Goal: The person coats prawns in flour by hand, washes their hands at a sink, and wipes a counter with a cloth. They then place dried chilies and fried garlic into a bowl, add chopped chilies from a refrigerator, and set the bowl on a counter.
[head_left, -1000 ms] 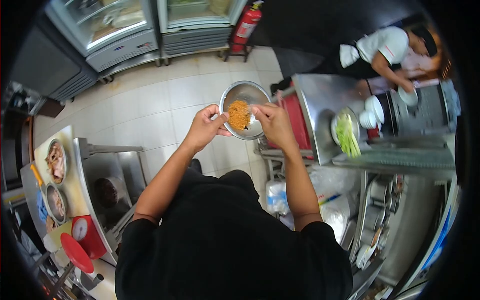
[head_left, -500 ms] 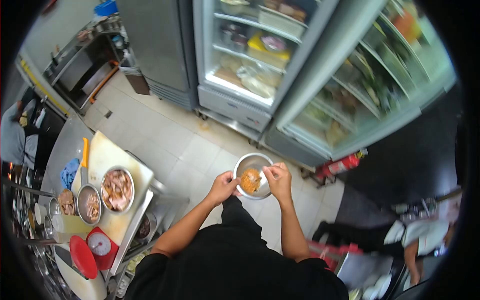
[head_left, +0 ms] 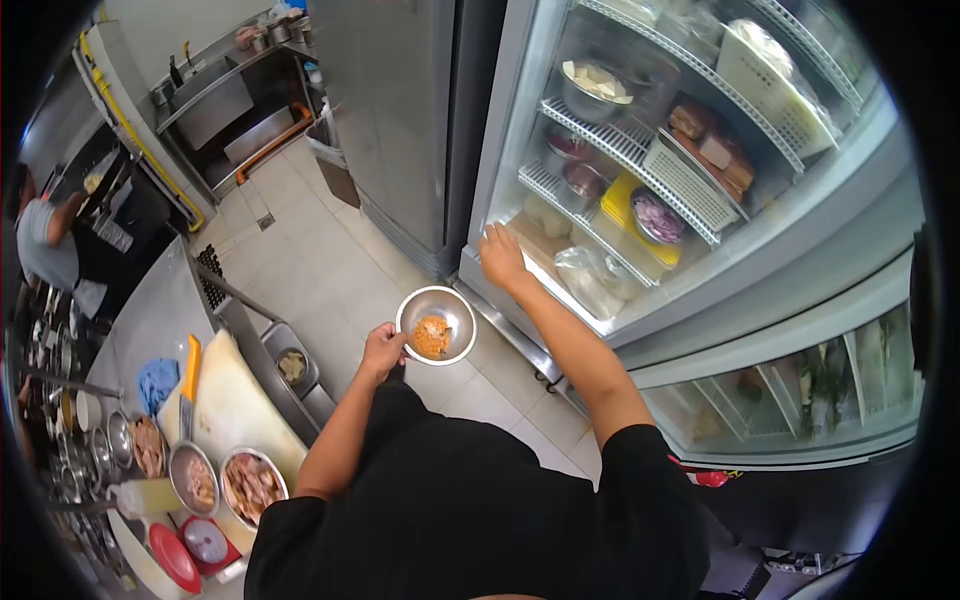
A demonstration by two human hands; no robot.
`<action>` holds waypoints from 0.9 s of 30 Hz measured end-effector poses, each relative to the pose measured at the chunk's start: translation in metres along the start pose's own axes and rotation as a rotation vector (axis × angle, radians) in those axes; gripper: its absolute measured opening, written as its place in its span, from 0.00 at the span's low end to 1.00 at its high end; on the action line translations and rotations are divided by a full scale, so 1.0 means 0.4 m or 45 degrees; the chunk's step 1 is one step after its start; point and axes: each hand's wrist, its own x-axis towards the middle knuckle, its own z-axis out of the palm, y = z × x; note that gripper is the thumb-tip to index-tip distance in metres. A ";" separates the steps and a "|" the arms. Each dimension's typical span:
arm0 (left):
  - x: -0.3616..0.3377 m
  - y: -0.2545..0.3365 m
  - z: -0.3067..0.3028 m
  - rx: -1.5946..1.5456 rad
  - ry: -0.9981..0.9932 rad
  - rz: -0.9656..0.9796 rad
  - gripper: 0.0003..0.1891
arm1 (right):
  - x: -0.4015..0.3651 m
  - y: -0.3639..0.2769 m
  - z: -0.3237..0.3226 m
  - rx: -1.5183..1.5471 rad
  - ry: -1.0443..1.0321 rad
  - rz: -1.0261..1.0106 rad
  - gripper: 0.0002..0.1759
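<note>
My left hand [head_left: 384, 350] grips the rim of a steel mixing bowl [head_left: 456, 318], thumb on its edge. Inside the bowl lies an orange, crumbly mixture [head_left: 431, 337] with some white on top, of a kind I cannot make out. My right arm reaches forward to the glass-fronted fridge, where my right hand [head_left: 503, 258] is curled at the left edge of the fridge door [head_left: 507, 150]. Its fingertips are partly hidden. Behind the glass are a bowl of pale chunks [head_left: 597, 82], a bowl of chopped purple onion [head_left: 657, 218] and plastic bags [head_left: 592, 280].
At left, a steel counter carries a cutting board [head_left: 232, 390], a yellow-handled knife [head_left: 191, 375], bowls of raw meat [head_left: 253, 485], a blue cloth [head_left: 158, 384] and a red scale [head_left: 206, 543]. A second glass fridge [head_left: 800, 385] stands at right. A co-worker [head_left: 52, 240] is at far left.
My right hand has left the bowl and moved forward to the fridge door. The bowl, still in my left hand, has shifted left in view. The view has turned, bringing the fridge closer.
</note>
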 end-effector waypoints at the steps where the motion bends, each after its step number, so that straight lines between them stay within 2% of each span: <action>1: 0.049 0.029 -0.018 0.032 -0.026 -0.010 0.05 | 0.064 0.010 0.006 -0.104 0.015 -0.044 0.14; 4: 0.234 0.101 -0.068 0.132 -0.115 -0.049 0.05 | 0.245 0.037 0.030 -0.355 0.091 -0.090 0.16; 6: 0.382 0.151 -0.098 0.237 -0.269 -0.037 0.04 | 0.370 0.061 0.047 -0.493 0.146 -0.091 0.17; 8: 0.498 0.175 -0.125 0.262 -0.320 -0.038 0.04 | 0.471 0.074 0.034 -0.697 -0.011 -0.053 0.20; 10: 0.568 0.249 -0.128 0.367 -0.400 -0.060 0.04 | 0.546 0.092 0.044 -0.811 0.050 -0.007 0.20; 12: 0.652 0.257 -0.154 0.421 -0.479 -0.022 0.04 | 0.604 0.109 0.062 -0.988 -0.216 0.165 0.21; 13: 0.676 0.265 -0.155 0.476 -0.557 0.022 0.04 | 0.622 0.108 0.061 -0.993 -0.233 0.180 0.21; 15: 0.709 0.274 -0.165 0.533 -0.612 0.068 0.04 | 0.644 0.100 0.065 -1.083 -0.525 0.363 0.21; 18: 0.720 0.284 -0.178 0.638 -0.700 0.095 0.06 | 0.655 0.107 0.105 -1.021 -0.558 0.421 0.22; 21: 0.737 0.246 -0.204 0.564 -0.636 -0.066 0.06 | 0.669 0.099 0.087 -1.117 -0.644 0.471 0.26; 24: 0.733 0.220 -0.240 0.492 -0.557 -0.129 0.05 | 0.674 0.074 0.061 -1.152 -0.763 0.469 0.26; 25: 0.708 0.241 -0.241 0.405 -0.521 -0.148 0.05 | 0.672 0.065 0.057 -1.170 -0.735 0.501 0.26; 27: 0.739 0.189 -0.268 0.411 -0.479 -0.152 0.05 | 0.676 0.052 0.041 -1.153 -0.765 0.540 0.26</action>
